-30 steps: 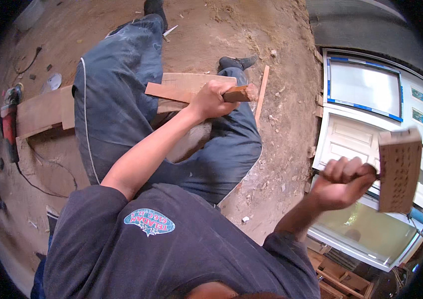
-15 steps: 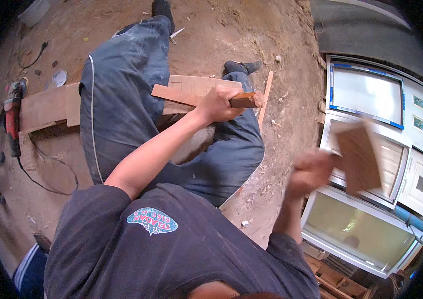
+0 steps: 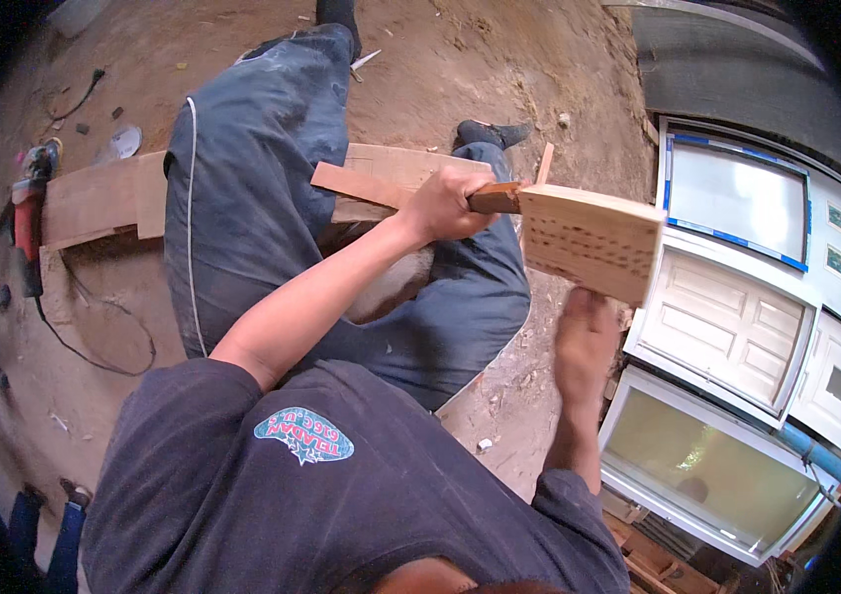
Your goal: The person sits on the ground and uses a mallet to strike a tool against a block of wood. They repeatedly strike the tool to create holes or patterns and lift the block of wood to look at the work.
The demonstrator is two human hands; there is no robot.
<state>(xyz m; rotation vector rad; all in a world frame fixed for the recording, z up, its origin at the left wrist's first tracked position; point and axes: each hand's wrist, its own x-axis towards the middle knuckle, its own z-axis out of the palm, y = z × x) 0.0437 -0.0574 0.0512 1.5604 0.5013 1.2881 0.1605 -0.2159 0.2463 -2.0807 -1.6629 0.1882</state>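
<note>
My left hand (image 3: 445, 203) is closed around a chisel by its wooden handle (image 3: 494, 199), whose frayed end points right; the blade is hidden. Against that end lies the broad face of a wooden mallet (image 3: 593, 243), pitted with dark dents. My right hand (image 3: 584, 342) grips the mallet from below, its handle mostly hidden behind the head. Beneath my left hand, a narrow reddish wood strip (image 3: 361, 185) lies across a wide board (image 3: 400, 158) between my legs.
A red angle grinder (image 3: 28, 213) with a black cord lies at the left by a long plank (image 3: 94, 193). A pale disc (image 3: 125, 142) is on the dirt floor. White-framed panels (image 3: 727, 317) stand at the right. Another person's legs (image 3: 64, 540) show lower left.
The mallet has swung left and forward from the far right onto the chisel's handle end. My left hand keeps its grip, nearly in place.
</note>
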